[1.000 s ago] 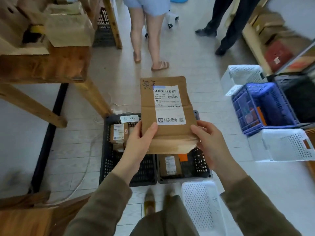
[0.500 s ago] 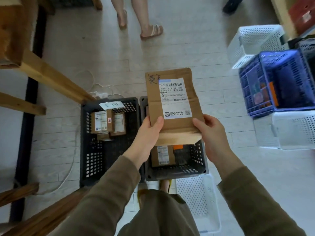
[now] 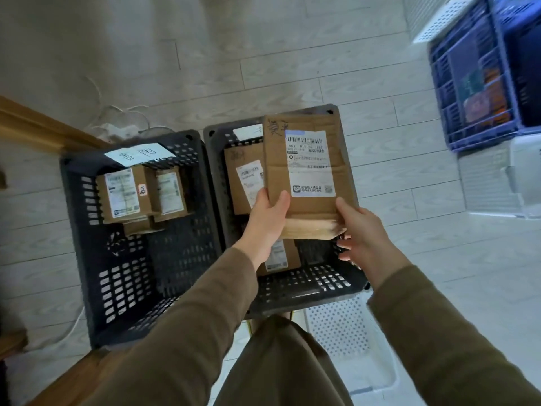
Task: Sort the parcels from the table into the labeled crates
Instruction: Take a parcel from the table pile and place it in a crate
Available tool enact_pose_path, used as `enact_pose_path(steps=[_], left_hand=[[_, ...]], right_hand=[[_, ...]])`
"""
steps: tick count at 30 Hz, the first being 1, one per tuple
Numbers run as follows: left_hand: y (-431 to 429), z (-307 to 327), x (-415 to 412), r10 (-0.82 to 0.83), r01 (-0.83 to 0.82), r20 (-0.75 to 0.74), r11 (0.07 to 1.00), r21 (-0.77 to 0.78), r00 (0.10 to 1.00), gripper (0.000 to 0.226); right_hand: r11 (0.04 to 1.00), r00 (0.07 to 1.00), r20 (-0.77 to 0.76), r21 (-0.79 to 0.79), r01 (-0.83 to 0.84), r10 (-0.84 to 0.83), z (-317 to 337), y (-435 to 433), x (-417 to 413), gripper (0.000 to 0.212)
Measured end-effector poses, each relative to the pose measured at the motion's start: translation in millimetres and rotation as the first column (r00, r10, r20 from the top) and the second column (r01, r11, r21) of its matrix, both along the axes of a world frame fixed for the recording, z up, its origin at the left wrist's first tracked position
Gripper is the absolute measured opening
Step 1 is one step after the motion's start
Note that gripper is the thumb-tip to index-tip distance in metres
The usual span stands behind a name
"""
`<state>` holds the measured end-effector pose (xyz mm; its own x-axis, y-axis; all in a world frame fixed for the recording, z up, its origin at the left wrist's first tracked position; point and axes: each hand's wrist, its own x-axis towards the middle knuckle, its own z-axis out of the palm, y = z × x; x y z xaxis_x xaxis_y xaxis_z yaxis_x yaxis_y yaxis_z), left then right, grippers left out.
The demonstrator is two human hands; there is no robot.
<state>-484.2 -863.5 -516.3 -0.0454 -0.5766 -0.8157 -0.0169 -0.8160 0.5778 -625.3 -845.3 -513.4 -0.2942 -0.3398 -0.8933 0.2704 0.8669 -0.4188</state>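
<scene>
I hold a flat brown cardboard parcel (image 3: 304, 171) with a white shipping label and handwriting at its top corner. My left hand (image 3: 268, 218) grips its lower left edge, thumb on top. My right hand (image 3: 361, 230) holds the lower right corner, thumb on the face and fingers underneath. The parcel hovers over the right black crate (image 3: 304, 284), which holds two brown parcels (image 3: 244, 183) and carries a white label on its far rim. Beside it on the left, another black crate (image 3: 128, 273) with a handwritten label (image 3: 139, 153) holds several small boxes (image 3: 123, 194).
A blue crate (image 3: 474, 83) and white perforated crates (image 3: 491, 183) stand on the floor at the right. Another white crate (image 3: 339, 332) lies near my feet. A wooden table leg (image 3: 38, 124) slants at the left, with loose cable on the floor behind the black crates.
My view has tilted down and closer to the black crates. Both hands have brought the parcel lower, over the right black crate. The people on the far floor have left the view.
</scene>
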Motion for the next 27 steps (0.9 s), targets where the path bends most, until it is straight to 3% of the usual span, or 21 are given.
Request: enact_pose_path(steps=[4,8,12,18,24,27], left_hand=[[-2,-48,-5,-0.042,0.042,0.007,0.999,0.001,0.999,0.039],[-4,-92,-7,-0.063,0.063,-0.012,0.998,0.022,0.998,0.05],[-6,-129,-14,-0.031,0.035,-0.055,0.998,0.058,0.998,0.055],[-3,-177,-26,-0.001,0.007,-0.048,0.992,0.126,0.999,0.06],[-6,-208,-38,0.015,-0.011,-0.028,0.989,0.146,0.999,0.062],[-12,-218,-42,0.025,-0.027,0.018,0.989,0.145,1.0,0.054]], right_hand=[[0.987,0.992,0.011,0.108,0.122,-0.124,-45,-2,4,0.04],[0.965,0.966,0.022,0.056,0.255,-0.257,-88,0,3,0.023],[0.947,0.947,-0.002,0.023,0.321,-0.321,-133,0,-1,0.035],[0.922,0.922,-0.045,0.015,0.386,-0.385,-181,0,-9,0.037],[0.841,0.841,0.014,0.032,0.541,-0.541,-209,-11,-15,0.026],[0.839,0.837,0.056,0.019,0.544,-0.544,-222,-21,-16,0.032]])
